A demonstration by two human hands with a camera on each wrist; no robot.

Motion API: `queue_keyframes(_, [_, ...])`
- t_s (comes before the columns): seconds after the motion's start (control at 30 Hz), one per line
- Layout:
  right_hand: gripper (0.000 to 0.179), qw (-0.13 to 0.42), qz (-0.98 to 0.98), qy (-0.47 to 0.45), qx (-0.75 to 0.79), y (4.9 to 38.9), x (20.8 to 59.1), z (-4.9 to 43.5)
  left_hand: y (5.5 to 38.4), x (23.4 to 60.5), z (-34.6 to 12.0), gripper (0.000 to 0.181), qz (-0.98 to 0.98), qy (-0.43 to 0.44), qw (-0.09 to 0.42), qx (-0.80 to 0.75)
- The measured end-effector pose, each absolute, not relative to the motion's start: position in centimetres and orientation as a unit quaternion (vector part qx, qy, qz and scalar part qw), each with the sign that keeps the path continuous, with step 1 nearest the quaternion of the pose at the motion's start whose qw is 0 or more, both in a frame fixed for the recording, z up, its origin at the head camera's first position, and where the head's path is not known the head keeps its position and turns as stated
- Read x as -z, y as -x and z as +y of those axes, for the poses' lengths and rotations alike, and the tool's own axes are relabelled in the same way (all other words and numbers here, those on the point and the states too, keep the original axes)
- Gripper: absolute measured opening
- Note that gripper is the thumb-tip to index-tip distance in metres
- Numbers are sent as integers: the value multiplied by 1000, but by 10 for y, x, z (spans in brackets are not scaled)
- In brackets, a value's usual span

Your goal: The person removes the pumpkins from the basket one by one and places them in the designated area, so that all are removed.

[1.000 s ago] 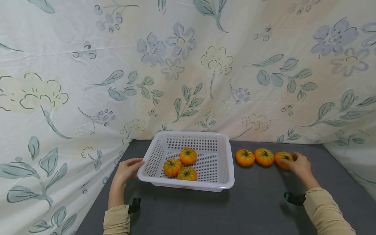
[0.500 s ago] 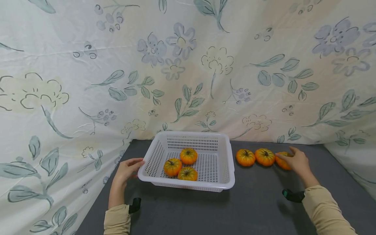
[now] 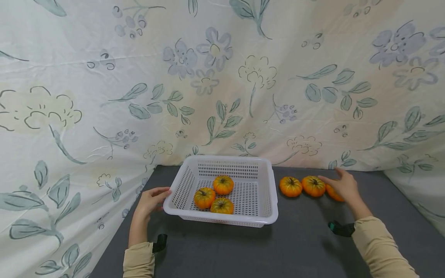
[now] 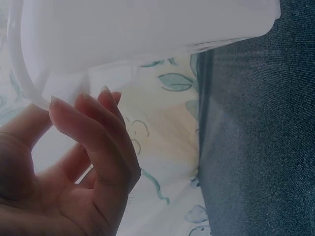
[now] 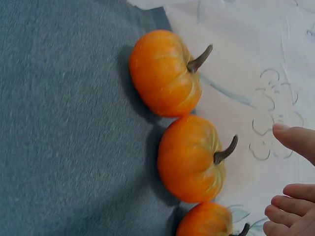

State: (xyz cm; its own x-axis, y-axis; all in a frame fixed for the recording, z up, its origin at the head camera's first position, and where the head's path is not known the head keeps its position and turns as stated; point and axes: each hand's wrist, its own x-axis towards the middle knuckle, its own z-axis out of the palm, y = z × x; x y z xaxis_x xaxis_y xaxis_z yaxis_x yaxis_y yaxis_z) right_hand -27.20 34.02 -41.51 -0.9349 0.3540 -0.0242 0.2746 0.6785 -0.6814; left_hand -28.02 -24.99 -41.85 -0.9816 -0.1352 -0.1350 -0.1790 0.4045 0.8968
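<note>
- Basket (image 3: 222, 218) on the desk (image 3: 222, 251): pinched by the left hand (image 3: 151, 200) — could be skewed by a tug.
- Right hand (image 3: 344, 187): held spread, nothing gripped.
- Pumpkins (image 3: 313, 187), touching, right of the basket: could be scattered — any nudge is passed along.

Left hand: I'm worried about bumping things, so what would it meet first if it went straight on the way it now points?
Likely the basket: in the head view, the left hand points at its left side, fingertips seemingly touching it, though depth there is hard to judge.
</note>
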Motion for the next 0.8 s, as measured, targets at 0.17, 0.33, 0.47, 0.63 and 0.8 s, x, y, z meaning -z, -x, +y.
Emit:
queue_keyframes(0.17, [94, 64, -920, 137, -363, 273, 407, 330, 280, 418, -250, 49, 839, 97, 22, -535])
queue_keyframes(0.33, [94, 59, -917, 114, -378, 275, 399, 319, 278, 417, -250, 52, 839, 90, 24, -537])
queue_keyframes(0.47, [94, 55, -915, 96, -387, 277, 393, 309, 278, 417, -250, 53, 838, 89, 23, -538])
queue_keyframes(0.63, [95, 50, -911, 76, -403, 279, 389, 297, 277, 417, -250, 51, 839, 92, 21, -536])
queue_keyframes(0.8, [96, 44, -911, 71, -405, 285, 390, 287, 276, 417, -250, 51, 839, 92, 21, -535])
